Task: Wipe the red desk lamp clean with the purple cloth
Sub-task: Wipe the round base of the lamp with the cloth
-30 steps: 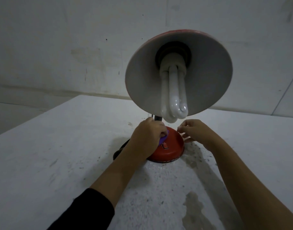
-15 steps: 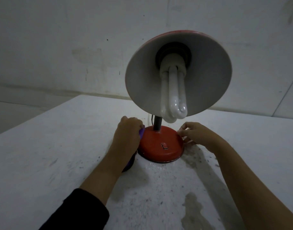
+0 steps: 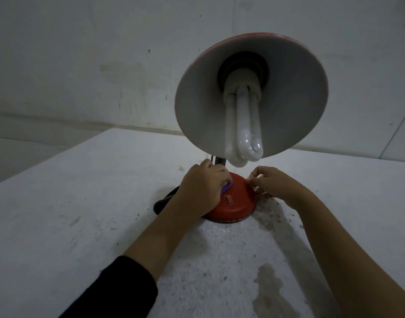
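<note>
The red desk lamp stands on the white table; its round red base carries a small switch, and its wide shade tilts toward me with a white bulb hanging out. My left hand lies on the left part of the base, closed over the purple cloth, of which only a small purple edge shows. My right hand touches the right rim of the base with its fingertips, fingers curled. The lamp's dark stem rises behind my left hand.
A dark trailing piece, cloth or cord, lies on the table left of the base, partly behind my left wrist. A wet stain marks the table near me. A pale wall stands close behind the table's far edge.
My left hand with the cloth slid from the base's top out to its left side, then back onto the base. My right hand stayed at the right rim.
</note>
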